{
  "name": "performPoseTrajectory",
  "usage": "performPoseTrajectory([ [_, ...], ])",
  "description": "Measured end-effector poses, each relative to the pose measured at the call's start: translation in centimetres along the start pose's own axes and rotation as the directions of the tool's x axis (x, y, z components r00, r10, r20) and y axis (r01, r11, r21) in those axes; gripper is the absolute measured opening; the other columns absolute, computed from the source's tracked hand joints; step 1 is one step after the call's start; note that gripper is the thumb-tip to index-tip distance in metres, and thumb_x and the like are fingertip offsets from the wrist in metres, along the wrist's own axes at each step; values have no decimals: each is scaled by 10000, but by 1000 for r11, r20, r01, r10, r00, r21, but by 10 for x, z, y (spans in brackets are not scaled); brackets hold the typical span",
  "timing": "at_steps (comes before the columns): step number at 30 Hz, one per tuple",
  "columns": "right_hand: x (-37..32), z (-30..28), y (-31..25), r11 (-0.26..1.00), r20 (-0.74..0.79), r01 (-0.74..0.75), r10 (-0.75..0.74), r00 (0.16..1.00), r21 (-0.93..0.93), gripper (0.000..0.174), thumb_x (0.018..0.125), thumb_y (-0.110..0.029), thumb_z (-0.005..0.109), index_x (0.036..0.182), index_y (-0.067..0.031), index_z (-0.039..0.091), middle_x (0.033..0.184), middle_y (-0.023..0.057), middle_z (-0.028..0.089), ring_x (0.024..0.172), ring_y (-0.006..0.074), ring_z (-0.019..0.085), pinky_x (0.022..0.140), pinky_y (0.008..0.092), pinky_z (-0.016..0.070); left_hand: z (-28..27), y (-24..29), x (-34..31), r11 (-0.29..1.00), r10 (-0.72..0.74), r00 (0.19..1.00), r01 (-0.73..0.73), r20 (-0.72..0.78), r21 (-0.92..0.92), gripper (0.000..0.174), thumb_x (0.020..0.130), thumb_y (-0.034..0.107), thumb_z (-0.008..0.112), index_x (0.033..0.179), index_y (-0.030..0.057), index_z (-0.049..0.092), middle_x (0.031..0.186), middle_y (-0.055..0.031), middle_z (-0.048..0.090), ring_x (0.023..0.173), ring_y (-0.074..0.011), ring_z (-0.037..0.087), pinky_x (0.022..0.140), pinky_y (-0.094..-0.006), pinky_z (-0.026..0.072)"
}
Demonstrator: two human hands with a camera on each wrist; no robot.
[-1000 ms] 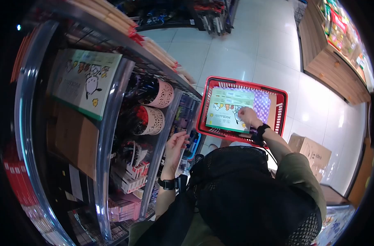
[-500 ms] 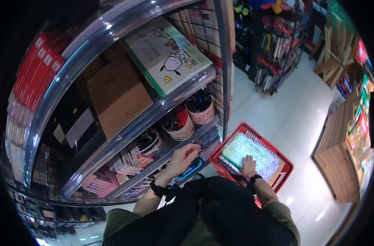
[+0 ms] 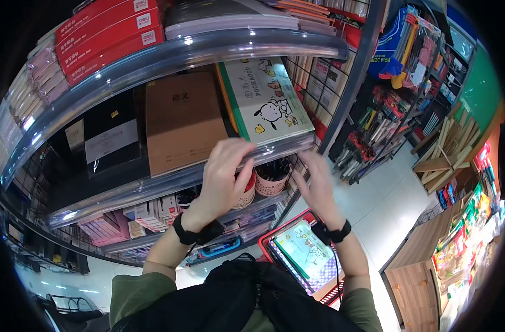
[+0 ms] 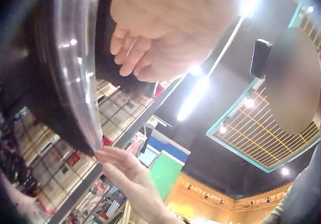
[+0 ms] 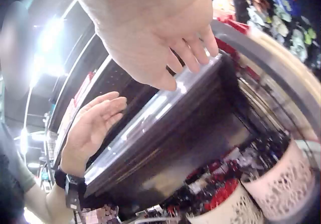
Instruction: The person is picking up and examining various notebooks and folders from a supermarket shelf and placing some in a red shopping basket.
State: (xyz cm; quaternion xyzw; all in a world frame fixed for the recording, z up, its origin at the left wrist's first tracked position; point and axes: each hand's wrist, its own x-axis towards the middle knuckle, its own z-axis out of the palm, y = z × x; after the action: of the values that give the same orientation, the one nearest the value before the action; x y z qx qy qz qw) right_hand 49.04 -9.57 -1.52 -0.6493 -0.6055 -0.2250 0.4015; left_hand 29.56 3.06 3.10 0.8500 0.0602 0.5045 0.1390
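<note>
In the head view my left hand (image 3: 222, 171) is at the shelf's front edge, its fingertips between a brown notebook (image 3: 180, 124) and a pale green-edged Pochacco drawing book (image 3: 266, 102). My right hand (image 3: 320, 185), slightly blurred, is raised by the right end of that shelf edge. Both hands have loosely extended fingers and hold nothing. The right wrist view shows the right hand (image 5: 155, 38) over the clear shelf strip (image 5: 155, 108), with the left hand (image 5: 93, 128) farther along. Another Pochacco book (image 3: 305, 246) lies in a red basket (image 3: 285, 222) below, partly hidden by the right wrist.
Red stamp pad boxes (image 3: 108, 41) sit on the shelf above. Below stand pink perforated pots (image 3: 272, 187) full of pens. A metal frame post (image 3: 355, 77) borders the shelf's right end. Tiled floor (image 3: 374, 213) and a wooden cabinet (image 3: 413, 282) lie to the right.
My right hand has left the book in the basket and risen to the shelf. The left hand has also moved up to the shelf edge. My view has turned left toward the shelves.
</note>
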Motion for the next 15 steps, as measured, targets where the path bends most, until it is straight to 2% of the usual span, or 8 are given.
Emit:
performPoseTrajectory([
  [1,29,-3,-3,997,-28,44,-46,999,-71,433,741,-77,647,1127,35,488,1058,193,554,988,376,516,865,409,412,-2,-5,5,1000,-4,1000,4,-18,-1,259,777,18,593,1035,3,586,971,-158,595,923,-308,547,789,-371,442],
  [3,49,2,6,987,-64,62,-72,995,-147,448,757,-118,643,1143,39,478,1040,199,558,972,368,520,857,407,413,-2,-10,14,990,-72,997,69,15,120,328,783,54,598,1105,11,551,971,-172,591,901,-314,546,772,-374,440],
  [4,56,6,9,971,-96,78,-102,990,-224,467,774,-159,638,1158,43,467,1021,206,562,955,360,524,850,405,414,-3,-17,14,983,-137,988,127,65,136,406,800,127,598,1179,14,509,936,-184,595,827,-327,565,732,-394,443],
  [5,63,10,12,970,-92,88,-111,990,-226,467,774,-159,638,1158,43,467,1021,206,562,955,360,524,850,405,414,-4,-21,14,982,-139,989,131,56,135,406,800,127,598,1179,14,509,936,-184,595,827,-327,565,732,-394,443],
  [7,76,17,17,925,68,-106,140,988,-366,501,804,-255,612,1174,48,463,985,216,573,907,351,527,810,406,420,-5,-27,15,900,-434,868,404,242,166,469,813,195,591,1230,12,478,909,-191,605,758,-340,586,696,-417,446],
  [8,79,21,19,921,97,-131,177,979,-367,524,809,-305,597,1173,47,466,962,214,581,870,348,528,781,412,420,-4,-30,14,899,-435,870,406,234,163,469,813,195,591,1230,12,478,909,-191,605,758,-340,586,696,-417,446],
  [11,82,29,21,940,69,-123,152,986,-320,515,792,-293,613,1152,48,476,969,216,579,886,357,531,796,425,416,-2,-34,12,903,-421,867,376,265,206,516,829,240,573,1274,19,438,931,-196,619,758,-346,606,696,-420,458],
  [15,85,31,18,966,33,-191,199,979,-173,464,769,-267,630,1115,18,507,985,207,576,914,358,527,815,426,414,-8,-28,18,870,-484,812,487,326,77,521,854,238,552,1299,14,402,1011,-187,620,840,-296,623,766,-366,468],
])
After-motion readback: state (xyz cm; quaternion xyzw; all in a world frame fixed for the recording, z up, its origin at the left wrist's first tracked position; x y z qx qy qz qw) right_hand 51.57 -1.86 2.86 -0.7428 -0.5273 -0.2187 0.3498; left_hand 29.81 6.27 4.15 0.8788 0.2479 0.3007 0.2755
